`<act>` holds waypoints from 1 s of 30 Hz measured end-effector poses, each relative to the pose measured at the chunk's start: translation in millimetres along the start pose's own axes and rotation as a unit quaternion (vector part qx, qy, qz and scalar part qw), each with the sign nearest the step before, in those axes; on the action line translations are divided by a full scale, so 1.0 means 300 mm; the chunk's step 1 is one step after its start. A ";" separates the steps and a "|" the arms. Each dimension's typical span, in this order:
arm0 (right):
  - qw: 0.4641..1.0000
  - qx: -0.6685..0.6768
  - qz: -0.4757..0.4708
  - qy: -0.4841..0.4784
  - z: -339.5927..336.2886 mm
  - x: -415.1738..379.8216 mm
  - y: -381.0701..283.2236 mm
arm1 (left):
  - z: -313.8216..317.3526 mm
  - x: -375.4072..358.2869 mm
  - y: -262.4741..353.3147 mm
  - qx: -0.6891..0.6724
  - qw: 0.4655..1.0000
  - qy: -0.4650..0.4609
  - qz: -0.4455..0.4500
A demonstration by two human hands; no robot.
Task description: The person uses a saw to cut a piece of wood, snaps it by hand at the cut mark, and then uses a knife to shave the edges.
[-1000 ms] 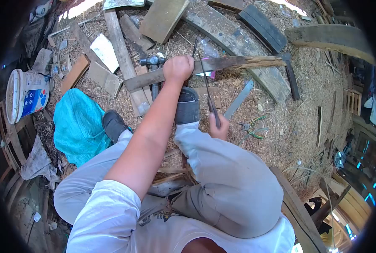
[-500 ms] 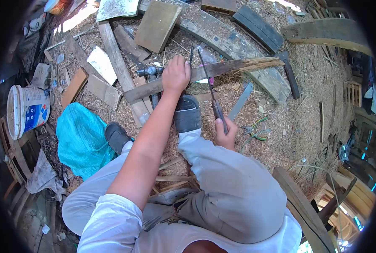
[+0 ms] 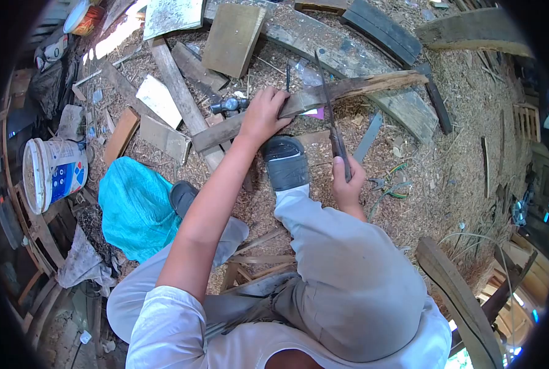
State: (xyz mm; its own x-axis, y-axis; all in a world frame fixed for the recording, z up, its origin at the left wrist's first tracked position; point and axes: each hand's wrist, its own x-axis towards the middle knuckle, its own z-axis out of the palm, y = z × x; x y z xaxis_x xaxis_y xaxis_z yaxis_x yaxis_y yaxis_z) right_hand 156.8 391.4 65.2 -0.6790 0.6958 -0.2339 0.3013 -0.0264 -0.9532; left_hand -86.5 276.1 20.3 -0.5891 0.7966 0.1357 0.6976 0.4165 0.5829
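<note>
A long wooden piece (image 3: 225,130) with a splintered right end lies slantwise in front of my feet. My left hand (image 3: 266,115) is wrapped over it, left of its middle. My right hand (image 3: 348,182) grips the dark handle of a thin-bladed saw (image 3: 328,98), whose blade points away from me and crosses the wood. Just beyond my left hand a thin dark rod (image 3: 288,77) stands up. A hammer (image 3: 230,105) lies left of that hand, partly under the wood. My sandalled foot (image 3: 285,163) is close to the near side of the wood.
Pliers with green handles (image 3: 391,187) and a flat metal strip (image 3: 368,139) lie on the shavings at the right. At the left are a turquoise sack (image 3: 136,209) and a white bucket (image 3: 56,172). Planks and a dark block (image 3: 382,32) lie farther off.
The view has shifted, so most things appear farther right. The saw blade has moved right along the wood, away from my left hand. My left thumb is now spread along the wood.
</note>
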 end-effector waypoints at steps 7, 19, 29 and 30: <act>0.999 -0.002 -0.040 0.009 0.001 0.031 -0.033 | -0.092 0.086 -0.041 -0.102 0.982 -0.155 -0.035; 0.999 -0.046 -0.021 -0.003 -0.021 0.017 0.007 | 0.011 0.073 -0.040 -0.056 0.989 -0.092 -0.102; 0.999 -0.024 -0.021 -0.043 0.029 0.055 0.002 | 0.044 0.062 -0.014 0.044 0.991 -0.065 -0.105; 0.998 -0.030 -0.031 -0.047 0.034 0.060 0.006 | 0.048 0.064 -0.016 0.031 0.989 -0.061 -0.132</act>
State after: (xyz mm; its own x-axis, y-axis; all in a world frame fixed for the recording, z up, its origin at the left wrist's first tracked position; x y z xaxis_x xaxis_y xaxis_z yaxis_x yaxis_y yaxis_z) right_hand 138.2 396.5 57.3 -0.7570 0.6237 -0.1949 0.2943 0.0593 -0.9539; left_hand -95.3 295.8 8.5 -0.7022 0.7026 -0.1149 0.5523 0.6395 0.5349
